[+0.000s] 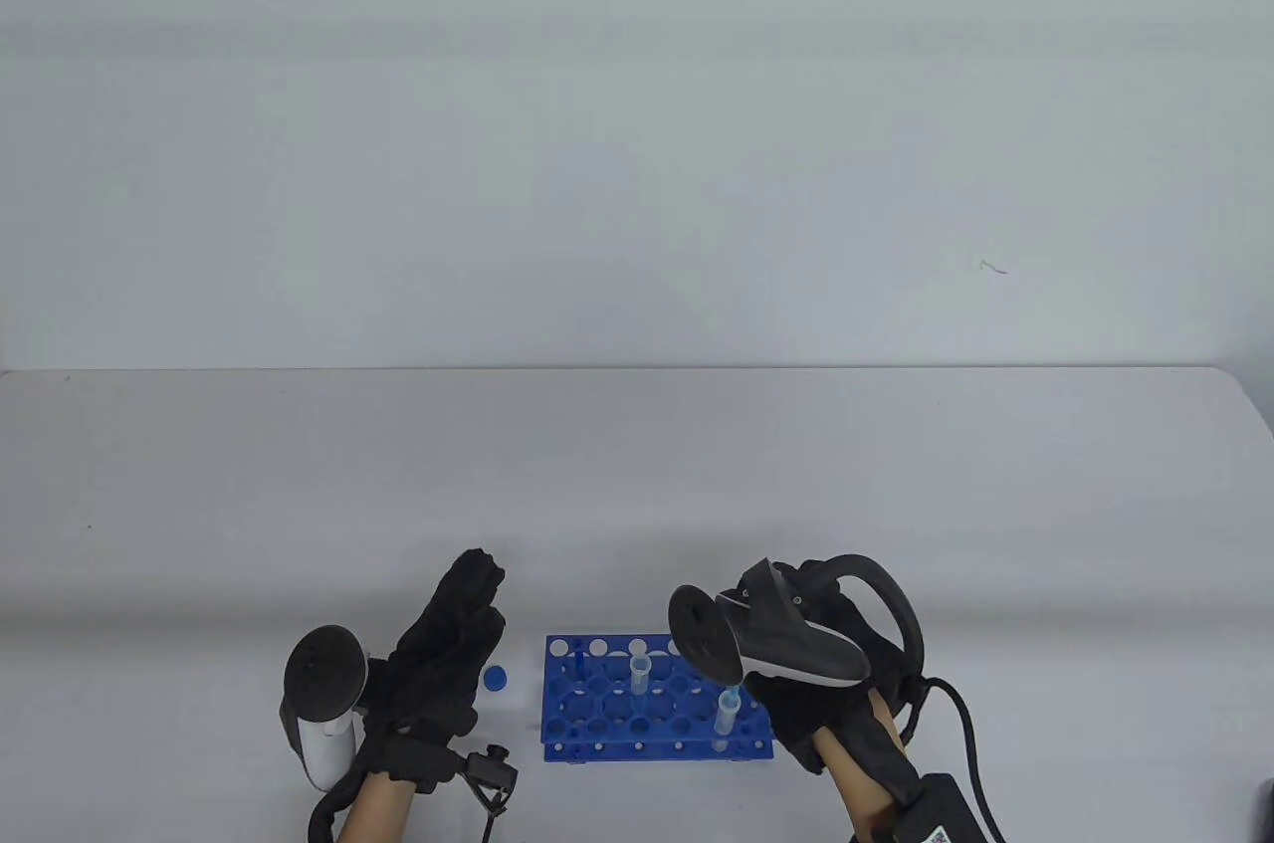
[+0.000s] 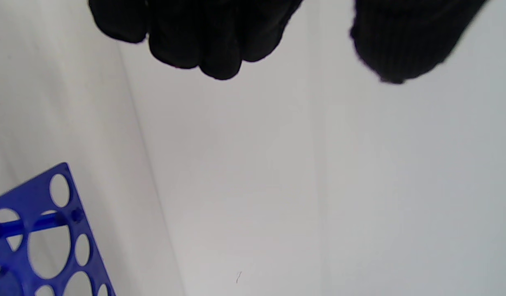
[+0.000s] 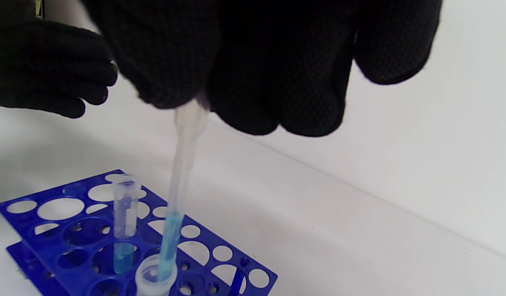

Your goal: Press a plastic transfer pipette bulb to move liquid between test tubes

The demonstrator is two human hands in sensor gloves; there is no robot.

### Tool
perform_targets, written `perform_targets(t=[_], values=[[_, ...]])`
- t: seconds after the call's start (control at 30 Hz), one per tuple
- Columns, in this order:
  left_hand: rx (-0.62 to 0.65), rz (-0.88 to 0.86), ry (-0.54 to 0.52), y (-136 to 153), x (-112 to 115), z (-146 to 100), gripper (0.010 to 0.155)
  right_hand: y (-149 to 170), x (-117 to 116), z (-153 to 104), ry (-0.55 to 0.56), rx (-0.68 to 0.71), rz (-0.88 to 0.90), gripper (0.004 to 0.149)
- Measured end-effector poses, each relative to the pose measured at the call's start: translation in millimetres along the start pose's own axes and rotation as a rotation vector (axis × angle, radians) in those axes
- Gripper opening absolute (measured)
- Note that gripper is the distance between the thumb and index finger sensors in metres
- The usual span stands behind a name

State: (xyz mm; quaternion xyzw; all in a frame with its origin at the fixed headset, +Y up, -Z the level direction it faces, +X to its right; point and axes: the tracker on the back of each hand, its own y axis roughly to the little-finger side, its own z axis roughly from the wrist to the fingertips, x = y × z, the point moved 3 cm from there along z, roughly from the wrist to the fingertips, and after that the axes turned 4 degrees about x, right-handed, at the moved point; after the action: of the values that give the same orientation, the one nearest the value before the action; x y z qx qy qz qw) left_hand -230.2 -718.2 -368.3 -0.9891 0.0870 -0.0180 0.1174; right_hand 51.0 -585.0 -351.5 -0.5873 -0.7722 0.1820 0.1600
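Left hand (image 1: pixel 448 654): black knit glove, fingers extended and loosely together, holding nothing, palm turned toward the rack; white and black tracker on its back. In the left wrist view the fingertips (image 2: pixel 220 61) hang clear above the pale table (image 1: pixel 299 485).

Blue cap (image 1: pixel 495 678): small round plastic disc, lying on the table just right of the left hand, between it and the rack.

Rack (image 1: pixel 597 714): bright blue moulded plastic, rectangular, two-tiered, its top plate pierced with large and small round holes; it sits between the two hands.

Rear test tube (image 3: pixel 124 213): clear plastic, cylindrical, upright in a rack hole, a little blue liquid at the bottom.

Front test tube (image 3: pixel 154 277): clear plastic, wide round mouth, upright, directly below the right hand.

Pipette (image 3: pixel 177 205): translucent soft plastic, slender tapering stem, long axis close to vertical with a slight lean, tip pointing down into the front test tube's mouth; blue liquid fills the lower stem.

Right hand (image 1: pixel 806 684): black dotted-grip glove, fingers (image 3: pixel 277 82) closed round the pipette's upper end, the bulb hidden inside the grip; tracker on top.
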Motion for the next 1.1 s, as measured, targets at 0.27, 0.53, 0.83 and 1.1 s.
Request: perform_targets(t=[0.27,0.53,0.83,1.1], values=[[0.0,-0.001,0.0,0.1,-0.1,0.2,0.091,-5.1,-7.9,6.3,-0.012,0.019,-0.039,0.043],[0.001,-0.001,0.0,0.0,-0.3,0.3,0.091,-5.6,-8.1,6.9,-0.005,0.031,-0.041,0.04],[0.001,-0.002,0.0,0.0,-0.4,0.3,0.091,-4.2,-7.0,6.2,0.022,0.041,-0.04,0.039],[0.001,-0.002,0.0,0.0,-0.4,0.3,0.091,-1.5,-7.1,5.5,0.024,0.036,-0.034,0.039]])
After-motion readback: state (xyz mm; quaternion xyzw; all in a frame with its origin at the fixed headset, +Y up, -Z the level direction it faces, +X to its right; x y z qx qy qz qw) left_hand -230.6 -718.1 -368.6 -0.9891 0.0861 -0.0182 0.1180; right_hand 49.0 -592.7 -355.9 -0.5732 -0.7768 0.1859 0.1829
